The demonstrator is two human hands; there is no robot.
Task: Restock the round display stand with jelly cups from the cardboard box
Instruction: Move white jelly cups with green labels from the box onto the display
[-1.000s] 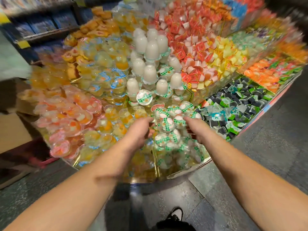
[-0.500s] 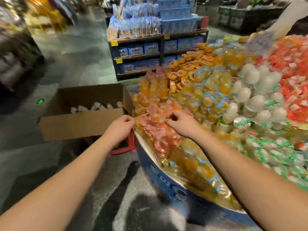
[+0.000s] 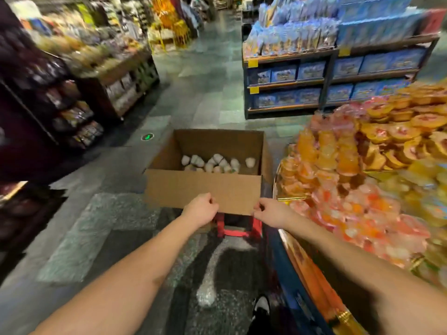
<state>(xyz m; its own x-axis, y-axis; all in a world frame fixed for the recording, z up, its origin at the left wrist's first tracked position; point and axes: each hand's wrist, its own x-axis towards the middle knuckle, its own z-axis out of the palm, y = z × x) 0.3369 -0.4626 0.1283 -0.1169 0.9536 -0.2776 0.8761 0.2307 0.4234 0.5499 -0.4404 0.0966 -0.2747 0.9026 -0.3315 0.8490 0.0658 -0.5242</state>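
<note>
An open cardboard box (image 3: pixel 203 187) stands on a red stool (image 3: pixel 238 229) left of the round display stand (image 3: pixel 298 252). Several white jelly cups (image 3: pixel 212 163) lie on the box's floor, toward its far side. My left hand (image 3: pixel 202 209) and my right hand (image 3: pixel 271 213) hover side by side in front of the lower edge of the box's near wall. Both have their fingers curled in and hold nothing. The stand's near sections are heaped with pink and orange jelly cups (image 3: pixel 358 209).
A blue shelf unit (image 3: pixel 331 78) with boxed goods rises behind the box. Dark shelves of packaged goods (image 3: pixel 79 93) line the left side of the tiled aisle (image 3: pixel 200 76). My black shoe (image 3: pixel 262 308) shows on the floor below, close to the stand's blue base.
My view has swung left from the green-and-white cups on the stand to the box. Both hands have left the stand and now sit in front of the box, empty.
</note>
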